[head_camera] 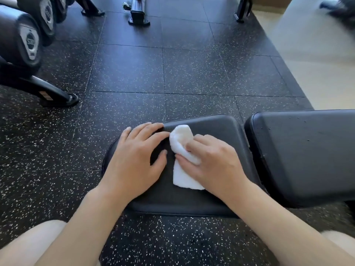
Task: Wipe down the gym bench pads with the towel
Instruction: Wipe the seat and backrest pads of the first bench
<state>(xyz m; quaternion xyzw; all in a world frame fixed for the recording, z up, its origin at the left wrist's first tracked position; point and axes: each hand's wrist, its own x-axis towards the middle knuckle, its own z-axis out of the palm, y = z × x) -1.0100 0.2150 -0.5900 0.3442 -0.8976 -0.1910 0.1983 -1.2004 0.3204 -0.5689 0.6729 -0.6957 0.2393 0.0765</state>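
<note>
Towel, white and folded into a narrow strip, is lying on the black seat pad of the gym bench, roughly at the pad's middle. The right hand is resting on top of it, fingers curled over the cloth and thumb pinching its lower part against the pad, so the far end of the towel is bunching up and its near end is poking out flat beneath the palm. The left hand is lying flat on the pad just beside the towel, fingers straight and spread, fingertips reaching the pad's far left edge; it is holding nothing. Both forearms are coming in bare from the bottom of the view, with the person's knees showing at the lower corners. To the right, a second, larger back pad is sitting just beside the seat pad, separated by a narrow gap. The speckled rubber floor is spreading out beyond, with dumbbells on a rack at the far left and other equipment legs along the top edge.
</note>
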